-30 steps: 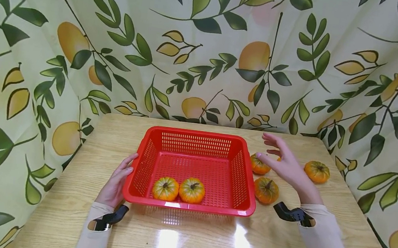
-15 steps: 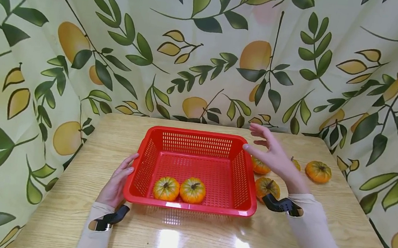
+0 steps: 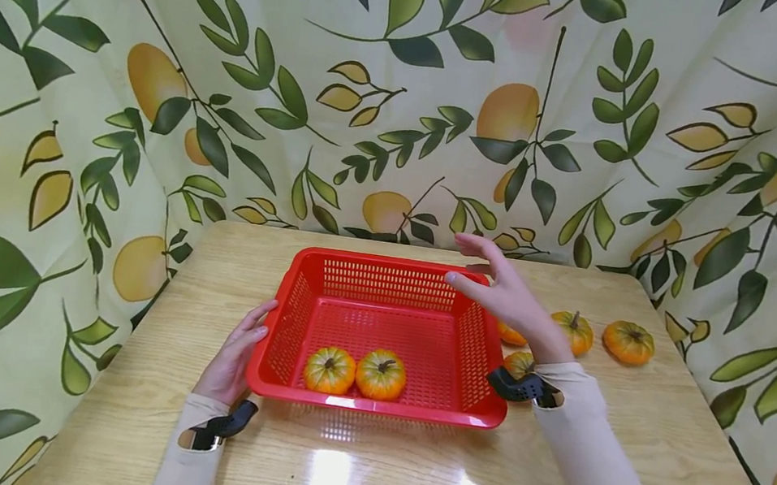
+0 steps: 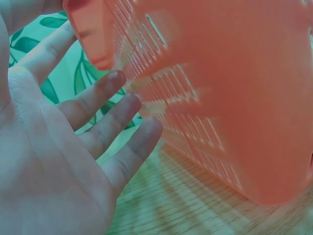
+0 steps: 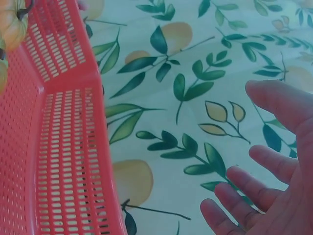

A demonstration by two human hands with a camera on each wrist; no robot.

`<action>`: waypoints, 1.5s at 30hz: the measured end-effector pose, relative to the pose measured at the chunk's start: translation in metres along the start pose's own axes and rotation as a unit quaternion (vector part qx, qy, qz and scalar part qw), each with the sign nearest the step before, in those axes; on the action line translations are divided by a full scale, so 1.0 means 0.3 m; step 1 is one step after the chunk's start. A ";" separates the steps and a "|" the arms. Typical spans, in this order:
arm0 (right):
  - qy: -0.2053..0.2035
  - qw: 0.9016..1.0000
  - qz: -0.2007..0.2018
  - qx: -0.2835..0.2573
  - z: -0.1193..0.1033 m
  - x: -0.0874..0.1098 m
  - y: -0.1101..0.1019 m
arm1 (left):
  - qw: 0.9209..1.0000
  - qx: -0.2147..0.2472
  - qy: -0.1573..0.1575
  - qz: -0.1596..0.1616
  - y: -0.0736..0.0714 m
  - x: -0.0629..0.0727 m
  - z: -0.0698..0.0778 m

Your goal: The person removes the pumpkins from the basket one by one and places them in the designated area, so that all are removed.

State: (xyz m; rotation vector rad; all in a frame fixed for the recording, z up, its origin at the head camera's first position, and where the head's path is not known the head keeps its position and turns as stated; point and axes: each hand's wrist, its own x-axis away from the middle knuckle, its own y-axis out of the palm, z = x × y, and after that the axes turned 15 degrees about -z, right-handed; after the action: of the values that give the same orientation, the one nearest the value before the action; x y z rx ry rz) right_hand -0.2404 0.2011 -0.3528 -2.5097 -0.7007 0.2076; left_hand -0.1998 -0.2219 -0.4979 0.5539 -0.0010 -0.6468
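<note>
A red plastic basket [image 3: 425, 413] with slotted walls stands on the table. Inside it, near the front, two small orange-and-green pumpkins [image 3: 382, 374] sit side by side. My left hand [image 3: 229, 361] is at the basket's left side; in the left wrist view its fingers [image 4: 122, 110] are extended against the slotted wall. Over the basket's back right corner, my right hand [image 3: 509, 299] is raised with fingers spread and nothing in it. The right wrist view shows its fingers [image 5: 244, 196] apart from the basket rim [image 5: 108, 161].
Several more pumpkins lie right of the basket: one [image 3: 573, 332] just beyond the right wrist, another [image 3: 629, 342] farther right, and others partly hidden under the right arm. A leaf-patterned cloth [image 3: 391, 112] hangs behind the wooden table [image 3: 401, 482] and along its sides.
My right hand has moved left, from above the loose pumpkins to over the basket's back right corner. The left hand stays at the basket, and the pumpkins have not moved.
</note>
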 end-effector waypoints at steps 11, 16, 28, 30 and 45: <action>0.000 0.999 -0.040 -0.001 -0.017 -0.073 0.064 | 1.000 0.003 0.010 -0.021 -0.002 -0.002 0.004; -0.024 0.998 -0.056 -0.004 -0.017 -0.109 0.104 | 1.000 -0.002 0.004 -0.012 0.000 0.002 0.005; -0.027 0.993 -0.111 0.006 -0.022 -0.171 0.174 | 1.000 -0.013 0.001 -0.002 -0.005 -0.002 0.000; -0.019 0.991 -0.130 0.010 -0.017 -0.176 0.184 | 1.000 -0.018 -0.001 -0.002 -0.004 -0.001 0.000; -0.005 0.980 -0.197 0.016 0.038 -0.217 0.244 | 0.999 -0.038 -0.002 0.012 -0.005 0.001 0.002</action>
State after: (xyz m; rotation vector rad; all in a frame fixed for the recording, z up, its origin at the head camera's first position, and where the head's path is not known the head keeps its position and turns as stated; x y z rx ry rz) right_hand -0.2669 0.1187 -0.4003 -2.2830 -1.1672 0.0882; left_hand -0.2006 -0.2235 -0.4984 0.4776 0.0125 -0.6213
